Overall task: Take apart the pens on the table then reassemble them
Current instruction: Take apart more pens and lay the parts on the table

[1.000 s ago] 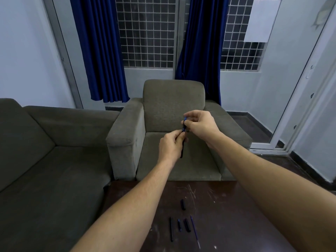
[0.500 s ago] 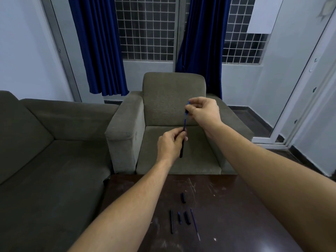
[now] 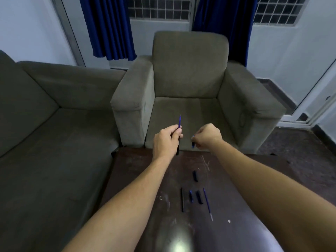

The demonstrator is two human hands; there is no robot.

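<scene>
My left hand point(image 3: 166, 140) grips a dark pen barrel point(image 3: 177, 149) upright, with its blue refill point(image 3: 179, 121) sticking out above the fingers. To its right, my right hand point(image 3: 208, 136) pinches a small blue pen piece point(image 3: 193, 143), apart from the barrel. Both hands hover over the far edge of the dark wooden table point(image 3: 138, 171). On the table lie loose pen parts: a black cap point(image 3: 195, 176), a long black barrel point(image 3: 182, 199), a short blue piece point(image 3: 190, 196), another black cap point(image 3: 199, 197) and a blue refill point(image 3: 207, 201).
A grey armchair point(image 3: 189, 82) stands just beyond the table. A grey sofa point(image 3: 51, 113) fills the left side. Blue curtains point(image 3: 109, 28) hang at barred windows behind. A glass door point(image 3: 314, 99) is at the right.
My right hand has pulled the small blue piece off the pen top and moved down and right, baring the refill. Both hands have dropped lower toward the table as the view tilted down.
</scene>
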